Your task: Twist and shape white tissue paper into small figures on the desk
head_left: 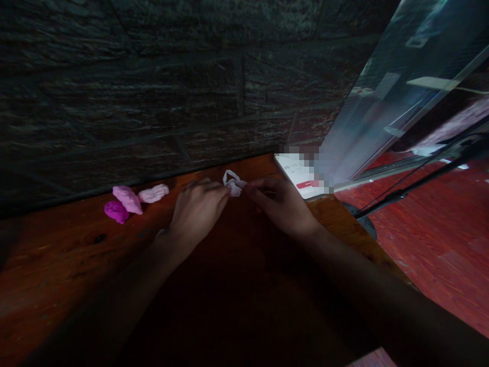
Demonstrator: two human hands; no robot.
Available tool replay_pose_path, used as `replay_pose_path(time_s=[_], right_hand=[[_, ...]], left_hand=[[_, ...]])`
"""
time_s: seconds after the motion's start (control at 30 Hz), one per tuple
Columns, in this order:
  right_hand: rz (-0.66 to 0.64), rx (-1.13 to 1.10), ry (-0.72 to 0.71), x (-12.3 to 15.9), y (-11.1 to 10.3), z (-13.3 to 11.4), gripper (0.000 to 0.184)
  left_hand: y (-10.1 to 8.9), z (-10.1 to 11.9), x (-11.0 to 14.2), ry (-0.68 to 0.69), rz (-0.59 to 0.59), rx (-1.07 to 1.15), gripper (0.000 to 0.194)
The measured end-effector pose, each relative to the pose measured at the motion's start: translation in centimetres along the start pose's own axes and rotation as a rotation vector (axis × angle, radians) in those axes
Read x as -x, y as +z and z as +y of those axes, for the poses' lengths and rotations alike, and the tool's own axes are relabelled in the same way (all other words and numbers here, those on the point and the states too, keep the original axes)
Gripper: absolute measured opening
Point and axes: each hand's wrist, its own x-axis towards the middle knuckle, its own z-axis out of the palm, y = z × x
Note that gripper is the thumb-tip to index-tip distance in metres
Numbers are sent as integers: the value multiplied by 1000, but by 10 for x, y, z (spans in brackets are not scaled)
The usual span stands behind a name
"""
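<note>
A small, thin, pale crumpled piece, paper or plastic by its look, is stretched between my two hands just above the wooden table. A loop of it sticks up at the far side. My left hand is closed, its fingertips pinching the left end. On the other end, my right hand pinches with thumb and forefinger. To the left of my left hand lie a magenta lump, a pink lump and a pale pink lump, all wrinkled. Their material cannot be made out.
Along the back of the wooden table runs a dark brick wall. A phone with a lit white screen lies beyond my right hand, partly pixelated. At right are a transparent panel, a dark slanted pole and reddish floor.
</note>
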Motion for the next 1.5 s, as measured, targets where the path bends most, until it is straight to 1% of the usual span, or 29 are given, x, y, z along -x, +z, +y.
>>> replay_pose_path(time_s=[0.13, 0.27, 0.37, 0.43, 0.47, 0.5, 0.57, 0.6, 0.67, 0.73, 0.77, 0.8, 0.87, 0.9, 1.0, 1.07, 1.13, 1.17, 1.2, 1.27, 1.33, 1.4, 1.5], right_hand=[[9, -12, -17, 0, 0, 1, 21], [9, -24, 1, 1, 0, -1, 21], [9, -22, 25, 3, 0, -6, 20], [8, -11, 30, 4, -2, -10, 19], [8, -3, 26, 4, -3, -11, 19], [5, 6, 19, 5, -3, -11, 20], [-8, 30, -12, 6, -5, -11, 22], [-23, 54, -37, 7, -4, -11, 23], [-76, 140, -114, 11, -2, -11, 26], [-143, 280, -194, 19, 4, -12, 26], [-180, 331, -239, 24, 8, -13, 24], [-225, 370, -273, 29, 12, -14, 22], [-327, 411, -324, 37, 22, -16, 20], [-360, 424, -346, 40, 27, -17, 19], [-418, 434, -371, 44, 39, -15, 13], [-406, 393, -314, 45, 44, -13, 12], [-403, 268, -189, 48, 50, -11, 24], [-426, 175, -125, 49, 52, -11, 32], [-461, 82, -77, 51, 55, -12, 36], [-491, -20, -45, 54, 59, -13, 37], [-474, -69, -28, 56, 61, -15, 37], [-447, -136, 15, 56, 61, -15, 42], [-446, -227, 73, 56, 59, -15, 46]], left_hand=[[-3, 2, 1, -38, -32, 24, 23], [-17, -1, 7, -78, 30, 125, 23], [-32, -13, 15, -121, 91, 222, 25], [-40, -28, 23, -165, 95, 260, 26], [-43, -36, 29, -191, 64, 280, 27], [-45, -45, 36, -214, 9, 310, 28], [-46, -61, 54, -202, -75, 394, 32], [-46, -68, 65, -211, -66, 417, 37], [-43, -77, 88, -236, -130, 478, 54], [-39, -81, 107, -249, -217, 535, 72], [-36, -81, 113, -238, -235, 532, 73], [-33, -81, 118, -233, -233, 534, 71], [-28, -79, 123, -241, -205, 555, 51], [-26, -78, 124, -239, -192, 572, 45], [-21, -69, 124, -235, -158, 639, 39], [-20, -57, 123, -264, -91, 697, 42], [-18, -41, 123, -263, -40, 746, 44], [-18, -33, 123, -261, -22, 762, 45], [-18, -26, 122, -245, -4, 785, 44], [-17, -14, 121, -173, 20, 837, 42], [-16, -9, 120, -146, 70, 863, 41], [-16, -10, 118, -160, 105, 886, 40], [-16, -13, 118, -218, 76, 989, 37]])
